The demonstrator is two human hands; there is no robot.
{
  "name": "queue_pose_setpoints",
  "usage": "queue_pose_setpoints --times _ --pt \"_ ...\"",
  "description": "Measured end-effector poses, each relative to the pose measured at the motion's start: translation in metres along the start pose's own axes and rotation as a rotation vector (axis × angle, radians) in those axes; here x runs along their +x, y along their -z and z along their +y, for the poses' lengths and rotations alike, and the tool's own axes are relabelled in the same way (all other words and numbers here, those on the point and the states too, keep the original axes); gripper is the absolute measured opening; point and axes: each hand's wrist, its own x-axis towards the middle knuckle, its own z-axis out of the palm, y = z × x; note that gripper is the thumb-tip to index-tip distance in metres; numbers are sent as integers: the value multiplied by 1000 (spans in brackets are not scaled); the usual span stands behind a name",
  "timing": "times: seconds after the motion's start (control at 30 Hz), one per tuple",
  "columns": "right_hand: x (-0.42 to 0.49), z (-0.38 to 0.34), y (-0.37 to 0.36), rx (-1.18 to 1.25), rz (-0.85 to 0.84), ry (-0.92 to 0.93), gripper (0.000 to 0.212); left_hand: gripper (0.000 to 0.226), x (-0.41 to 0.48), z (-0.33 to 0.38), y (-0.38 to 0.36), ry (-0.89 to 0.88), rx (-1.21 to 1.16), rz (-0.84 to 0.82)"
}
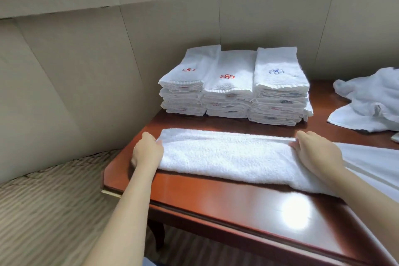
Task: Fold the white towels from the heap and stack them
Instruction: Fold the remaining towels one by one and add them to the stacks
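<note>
A white towel (pixel 226 155) lies folded lengthwise into a long strip across the red-brown table (pixel 216 198). My left hand (pixel 146 153) pinches the strip's left end. My right hand (pixel 315 153) grips its folded edge toward the right end. Behind the strip, three stacks of folded white towels (pixel 233 90) stand side by side against the wall, two topped with red emblems and one with a blue emblem. The heap of unfolded white towels (pixel 371 101) lies at the far right of the table.
A flat white cloth (pixel 375 164) lies on the table under my right forearm. The beige panelled wall (pixel 86 71) runs close behind and to the left. Striped carpet (pixel 47 201) lies below the table's left edge.
</note>
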Motion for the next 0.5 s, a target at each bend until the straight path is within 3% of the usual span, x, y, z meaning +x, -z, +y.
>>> queue_pose_setpoints --times 0.13,0.27,0.37,0.5 --pt "3 1 -3 42 0 -37 29 33 -5 4 0 -11 130 74" --pt "-1 2 -1 102 18 4 23 30 -15 21 -6 -219 358 147" --pt "-9 4 7 95 37 69 14 31 -32 49 -22 -505 378 12" --pt "-22 13 16 -80 -24 84 27 28 -74 98 -54 -771 202 -299"
